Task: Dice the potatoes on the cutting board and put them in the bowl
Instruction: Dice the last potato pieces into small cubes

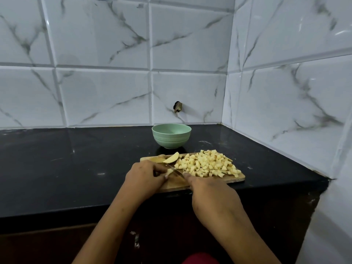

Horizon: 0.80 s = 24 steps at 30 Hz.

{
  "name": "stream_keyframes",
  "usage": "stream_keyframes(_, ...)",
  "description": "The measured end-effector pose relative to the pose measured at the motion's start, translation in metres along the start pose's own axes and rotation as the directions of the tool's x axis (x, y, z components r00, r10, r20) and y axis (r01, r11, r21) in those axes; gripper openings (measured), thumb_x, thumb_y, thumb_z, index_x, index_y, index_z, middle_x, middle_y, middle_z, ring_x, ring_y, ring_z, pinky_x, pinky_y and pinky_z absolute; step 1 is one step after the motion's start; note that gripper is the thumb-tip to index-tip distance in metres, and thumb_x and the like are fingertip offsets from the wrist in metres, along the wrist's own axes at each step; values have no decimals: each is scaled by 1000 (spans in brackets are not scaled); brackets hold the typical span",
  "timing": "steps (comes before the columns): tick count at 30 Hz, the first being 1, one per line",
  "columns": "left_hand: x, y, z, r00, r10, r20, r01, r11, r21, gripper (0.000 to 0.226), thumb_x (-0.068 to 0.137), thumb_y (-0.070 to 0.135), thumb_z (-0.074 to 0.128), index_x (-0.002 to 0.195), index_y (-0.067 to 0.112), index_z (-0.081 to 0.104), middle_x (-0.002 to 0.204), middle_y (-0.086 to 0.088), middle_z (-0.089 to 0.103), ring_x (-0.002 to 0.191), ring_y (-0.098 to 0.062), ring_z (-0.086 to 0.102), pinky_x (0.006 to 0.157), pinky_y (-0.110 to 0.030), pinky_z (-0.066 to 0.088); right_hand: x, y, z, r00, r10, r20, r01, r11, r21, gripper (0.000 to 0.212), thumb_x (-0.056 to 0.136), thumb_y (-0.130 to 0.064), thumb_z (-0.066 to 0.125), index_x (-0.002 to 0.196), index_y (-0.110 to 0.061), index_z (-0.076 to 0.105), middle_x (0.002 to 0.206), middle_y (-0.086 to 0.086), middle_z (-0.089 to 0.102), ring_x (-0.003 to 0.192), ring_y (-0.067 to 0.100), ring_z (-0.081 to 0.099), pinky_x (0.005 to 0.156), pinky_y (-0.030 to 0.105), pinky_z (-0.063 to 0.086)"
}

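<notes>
On the black counter [76, 159], near the tiled corner, a wooden cutting board [172, 184] lies with its right half heaped with diced potato [207, 164], the pile spreading to the board's far and right edges. At the board's far left corner a pale potato wedge [171, 158] leans cut face up, and just beside it sits what looks like another chunk [157, 159], brownish and too blurred to make out well. The left hand [144, 178] rests on the board with its fingers curled down, pinching a small potato piece [169, 171] against the wood; most of that piece is covered by the fingertips. The right hand [213, 195] is closed over a knife [176, 170], forefinger stretched forward along the top; the handle is wholly hidden under the hand and only a thin dark stretch of blade shows, running up to the left across the held piece. Behind the board, apart from it, stands a pale green bowl [171, 136]; its inner bottom is out of sight from this angle, so its contents cannot be told. A small dark patch [178, 107] mars the wall tile above the bowl, and a red bit of cloth [200, 259] is cut off at the bottom edge
</notes>
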<state>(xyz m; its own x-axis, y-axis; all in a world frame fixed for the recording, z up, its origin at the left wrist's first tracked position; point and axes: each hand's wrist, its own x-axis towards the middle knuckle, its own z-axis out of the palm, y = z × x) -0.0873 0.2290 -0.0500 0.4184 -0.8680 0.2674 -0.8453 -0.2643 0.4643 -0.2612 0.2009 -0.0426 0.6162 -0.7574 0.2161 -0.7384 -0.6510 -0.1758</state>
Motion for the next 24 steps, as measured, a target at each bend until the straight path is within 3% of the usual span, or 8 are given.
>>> stream_keyframes(3,-1,-1,3,1000,-2,-23,1,998,-57,22,90,34,60,110,38,68,111,13,64,100,-6,53,91,-27,45,4,-6,-1,999,-7,35,9,997,-78,73,94,1,43,152,-34,15,109,3,60,82,18,52,64,31,42)
stream_keyframes(6,-5,-2,6,999,-8,-48,5,997,-77,22,89,32,60,108,38,68,115,15,65,110,-9,54,104,-41,40,4,-9,3,1000,-26,-4,25,993,-116,72,96,-3,44,153,-32,12,106,3,61,76,16,46,63,30,41)
stream_keyframes(8,-9,-3,6,998,-2,-55,-3,995,-97,22,89,30,60,106,39,69,114,18,65,105,-8,55,105,-44,39,2,-8,7,999,-27,-34,23,993,-112,73,95,-3,45,153,-32,10,102,2,59,75,14,47,62,30,41)
stream_keyframes(10,-11,-4,6,998,12,-62,-19,993,-115,22,90,28,59,106,39,69,110,20,65,83,-3,56,97,-36,45,-1,-4,6,999,-6,-51,2,997,-71,74,96,-3,44,153,-34,8,95,0,55,76,13,47,60,27,41)
stream_keyframes(12,-11,-4,8,995,23,-95,-34,992,-124,21,90,28,60,106,37,69,102,20,65,67,-2,53,79,-20,46,-6,0,4,997,-8,-78,6,1000,-27,70,98,-7,41,152,-37,9,87,-4,48,74,11,46,53,23,36)
stream_keyframes(14,-11,-4,10,991,19,-136,-37,990,-133,19,89,29,63,104,34,71,100,18,67,67,-1,55,74,-16,42,-11,-1,3,995,-23,-99,25,1000,13,65,99,-11,40,151,-38,12,84,-7,46,69,10,44,48,21,30)
stream_keyframes(18,-13,0,12,982,11,-186,-35,991,-126,15,88,29,64,101,32,72,94,16,69,70,-1,56,83,-23,48,-18,-11,5,999,-30,-22,30,999,-12,69,97,-8,43,153,-31,8,84,-4,48,72,12,45,51,22,34)
stream_keyframes(24,-13,-1,13,975,9,-223,-38,991,-126,16,87,27,66,101,25,74,99,12,71,80,0,54,83,-18,44,-5,-30,15,1000,-30,-8,29,993,-113,72,97,-6,44,154,-23,3,110,7,59,82,20,51,58,31,37)
